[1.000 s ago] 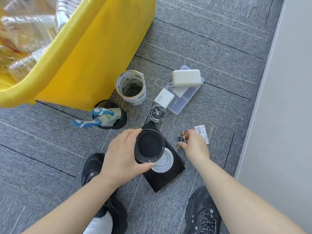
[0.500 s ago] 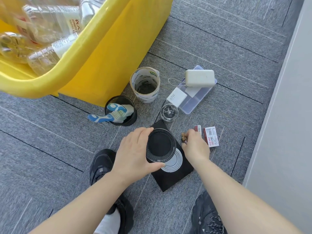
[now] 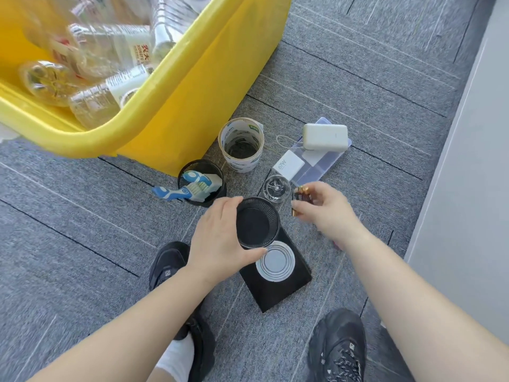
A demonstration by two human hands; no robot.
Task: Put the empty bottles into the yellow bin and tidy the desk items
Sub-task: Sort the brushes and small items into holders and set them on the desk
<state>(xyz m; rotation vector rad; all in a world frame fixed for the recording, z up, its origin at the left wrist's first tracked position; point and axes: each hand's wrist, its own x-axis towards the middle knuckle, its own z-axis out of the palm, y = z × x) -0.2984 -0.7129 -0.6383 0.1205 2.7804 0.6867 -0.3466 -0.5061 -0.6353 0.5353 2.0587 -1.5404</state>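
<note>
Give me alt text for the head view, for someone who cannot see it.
The left hand grips a round black cup over a black pad, while the right hand pinches small batteries beside it. Beyond them on grey carpet sits a yellow bin holding empty bottles, with a power bank nearby.

- Reads as an office, seen at floor level.
- Floor: grey carpet tiles [image 3: 358,78] with dark seams in a grid, the commercial fit-out type.
- Right edge: plain pale grey wall panel [image 3: 468,161] running straight down to the carpet.
- Desk kit on the carpet: white power bank [image 3: 325,137] on a clear plastic case [image 3: 322,168], 67W charger [image 3: 288,164] at the case's edge, black mesh pen cup [image 3: 192,164].
- Yellow bin [image 3: 214,86] with empty bottles [image 3: 110,51] inside stands just beside the kit.
- Black trainers [image 3: 338,351] on the carpet: a shoes-on space.
</note>
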